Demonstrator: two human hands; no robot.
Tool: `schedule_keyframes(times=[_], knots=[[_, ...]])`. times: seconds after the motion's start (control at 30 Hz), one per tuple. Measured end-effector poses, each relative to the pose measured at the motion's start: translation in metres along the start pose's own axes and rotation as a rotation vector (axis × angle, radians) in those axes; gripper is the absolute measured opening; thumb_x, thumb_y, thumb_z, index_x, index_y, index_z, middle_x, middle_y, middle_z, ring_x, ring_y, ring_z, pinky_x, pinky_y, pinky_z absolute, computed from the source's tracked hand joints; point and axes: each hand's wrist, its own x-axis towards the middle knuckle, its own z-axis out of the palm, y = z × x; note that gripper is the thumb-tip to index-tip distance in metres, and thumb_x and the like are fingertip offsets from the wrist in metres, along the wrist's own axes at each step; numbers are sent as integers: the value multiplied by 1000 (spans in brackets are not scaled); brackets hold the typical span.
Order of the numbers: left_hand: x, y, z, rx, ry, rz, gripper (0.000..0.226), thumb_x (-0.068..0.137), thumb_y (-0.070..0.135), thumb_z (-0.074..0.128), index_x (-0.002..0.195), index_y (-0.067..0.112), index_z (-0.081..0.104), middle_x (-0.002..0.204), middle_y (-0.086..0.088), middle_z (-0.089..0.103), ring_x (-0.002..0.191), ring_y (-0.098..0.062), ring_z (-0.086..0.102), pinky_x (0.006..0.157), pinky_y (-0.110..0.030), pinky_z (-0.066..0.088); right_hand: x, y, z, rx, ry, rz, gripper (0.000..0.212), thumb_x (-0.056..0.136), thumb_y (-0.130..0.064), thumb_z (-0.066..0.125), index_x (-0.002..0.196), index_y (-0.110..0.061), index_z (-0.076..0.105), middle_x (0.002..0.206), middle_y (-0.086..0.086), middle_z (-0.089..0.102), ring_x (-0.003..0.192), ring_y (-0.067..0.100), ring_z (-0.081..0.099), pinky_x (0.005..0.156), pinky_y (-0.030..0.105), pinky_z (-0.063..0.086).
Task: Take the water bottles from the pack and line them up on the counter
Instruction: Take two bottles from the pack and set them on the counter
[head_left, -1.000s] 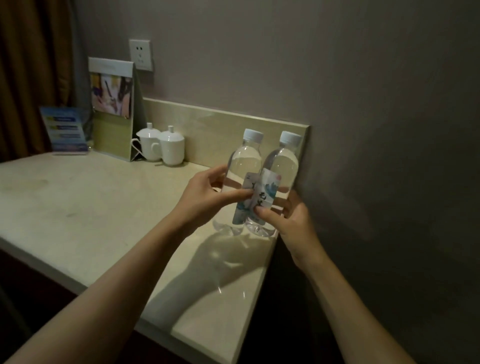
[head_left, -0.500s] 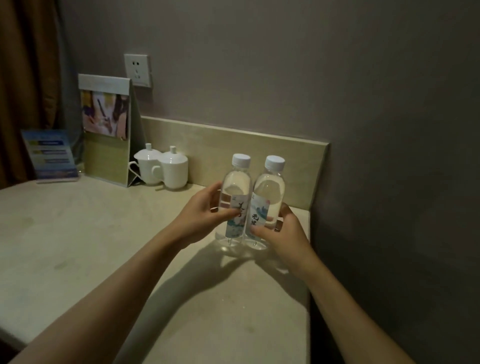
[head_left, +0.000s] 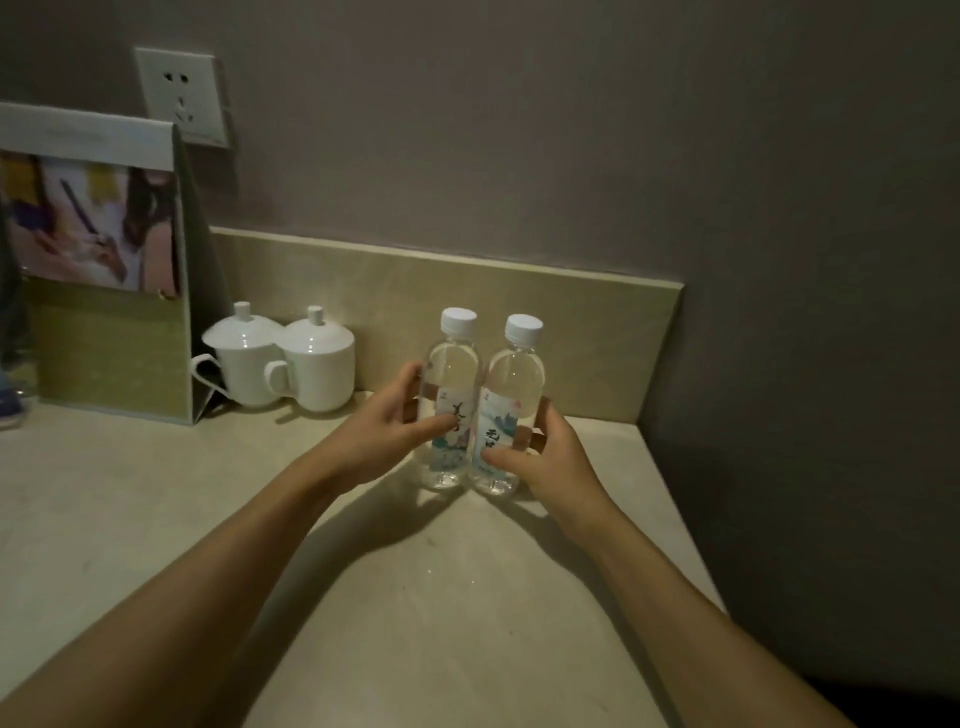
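Observation:
Two clear water bottles with white caps and pale printed labels stand upright side by side, touching, on the beige counter (head_left: 415, 597) near its back right corner. My left hand (head_left: 387, 431) wraps around the left bottle (head_left: 451, 374), thumb across its label. My right hand (head_left: 540, 457) holds the right bottle (head_left: 514, 379) from its right side, thumb on the label's lower part. Both bottle bases rest on the counter. No pack is in view.
Two white lidded cups (head_left: 291, 364) stand to the left of the bottles against the low backsplash (head_left: 571, 322). A standing display card (head_left: 104, 270) is further left, below a wall socket (head_left: 179, 96). The counter ends at the wall on the right.
The bottles went from held up near the counter's right edge to standing on the counter near the backsplash. My hands stayed on them, and my view moved closer.

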Motion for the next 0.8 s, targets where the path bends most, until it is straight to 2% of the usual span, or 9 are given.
schedule_keyframes(times=[0.07, 0.13, 0.23, 0.3, 0.37, 0.43, 0.53, 0.7, 0.8], knots=[[2, -4, -4, 23, -13, 4, 51, 88, 23, 69, 123, 49, 43, 108, 38, 65, 104, 14, 63, 74, -8, 53, 3, 0, 2, -30, -2, 15, 61, 79, -6, 76, 131, -24, 50, 121, -1, 66, 108, 14, 64, 91, 38, 55], [3, -10, -8, 71, -17, 18, 65, 84, 24, 73, 135, 42, 38, 115, 33, 63, 108, 12, 62, 78, -10, 54, 5, 1, 3, -55, -6, 34, 62, 80, -10, 76, 134, -25, 49, 123, -2, 64, 112, 16, 62, 94, 41, 54], [3, -14, -7, 208, -5, 23, 83, 77, 27, 81, 144, 35, 34, 122, 24, 60, 110, 4, 62, 81, -17, 57, 6, 2, 4, -141, -19, 26, 60, 82, -16, 75, 135, -26, 47, 122, -9, 62, 116, 15, 59, 91, 30, 52], [3, -17, 1, 368, 37, -13, 70, 72, 28, 85, 133, 29, 49, 116, 15, 66, 103, -4, 66, 79, -21, 57, 6, 2, 3, -258, -27, 20, 60, 81, -25, 76, 133, -27, 46, 118, -12, 62, 116, 15, 60, 81, 18, 49], [0, -20, 13, 452, 100, -99, 56, 70, 27, 86, 119, 21, 61, 112, 4, 70, 98, -12, 68, 84, -32, 59, 6, 2, 5, -455, 19, 13, 71, 74, -42, 80, 132, -25, 44, 124, -6, 61, 115, 18, 59, 87, 30, 53], [-3, -23, 21, 431, 176, -152, 55, 69, 26, 87, 117, 18, 61, 111, 1, 70, 97, -15, 68, 86, -37, 59, 4, 4, 13, -633, 141, 4, 75, 69, -53, 79, 129, -23, 44, 124, -2, 57, 113, 19, 56, 91, 40, 52], [-5, -25, 23, 407, 263, -180, 60, 67, 26, 88, 116, 17, 54, 111, 2, 68, 97, -17, 67, 81, -32, 59, 2, 9, 20, -589, 236, -4, 60, 74, -45, 79, 119, -22, 45, 119, -1, 59, 106, 19, 61, 83, 36, 55], [-6, -25, 21, 430, 327, -200, 55, 72, 25, 86, 114, 17, 52, 116, -1, 67, 101, -19, 67, 81, -30, 58, 10, 8, 22, -506, 173, 8, 50, 78, -35, 79, 110, -26, 41, 121, -1, 62, 96, 14, 63, 70, 23, 55], [-5, -27, 16, 419, 358, -198, 51, 73, 20, 85, 115, 15, 56, 115, -2, 67, 99, -17, 65, 75, -22, 53, 14, 10, 30, -489, 165, 3, 49, 79, -34, 78, 110, -26, 41, 122, 0, 62, 101, 18, 65, 78, 32, 59]])
